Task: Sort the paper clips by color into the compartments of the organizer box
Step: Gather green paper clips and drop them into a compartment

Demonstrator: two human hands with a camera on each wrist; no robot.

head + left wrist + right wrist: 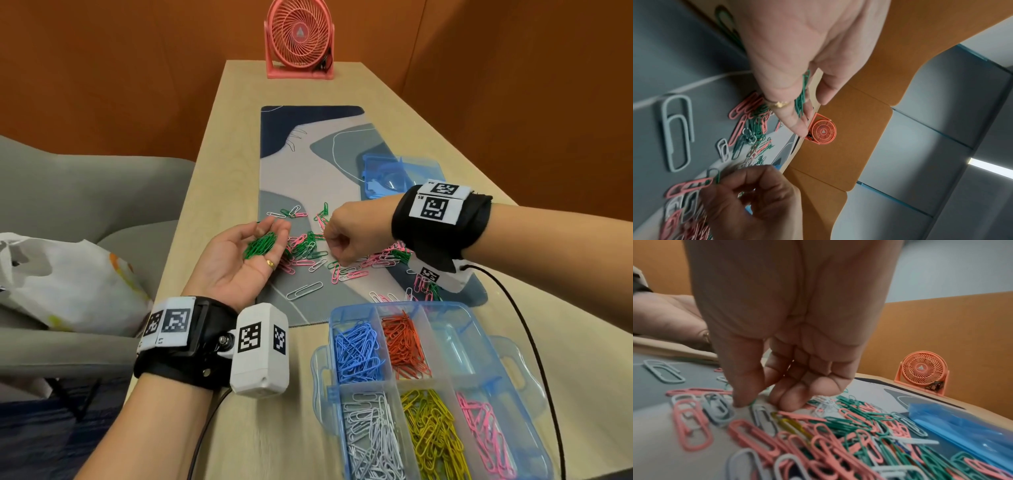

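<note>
Step in hand: green collection, by the look of it. Your left hand (239,263) lies palm-up beside the heap, fingers relaxed and slightly cupped, carrying a bundle of green clips (260,245). Your right hand (346,236) reaches down into the loose paper clips (308,253) on the desk mat (308,164), thumb and fingertips (740,400) drawn together at what seems a green clip; whether it is truly pinched you cannot tell. Loose stock: thin bent wire with smooth coloured coating, oval loops, mostly pink, green and white, overlapping and interlocked; one large white clip (305,291) lies apart. The organizer box (513,363), translucent blue plastic with dividers, stands near you on the wooden table (219,144): blue, orange, white, yellow and pink compartments are stocked, and one far right compartment (452,346) looks empty. Its lid (400,174) lies beyond the heap. Next move likely calls for a fine pinch lifting one green clip free of its tangled neighbours, then a transfer to your left palm; later, tipping the bundle into the empty compartment.
</note>
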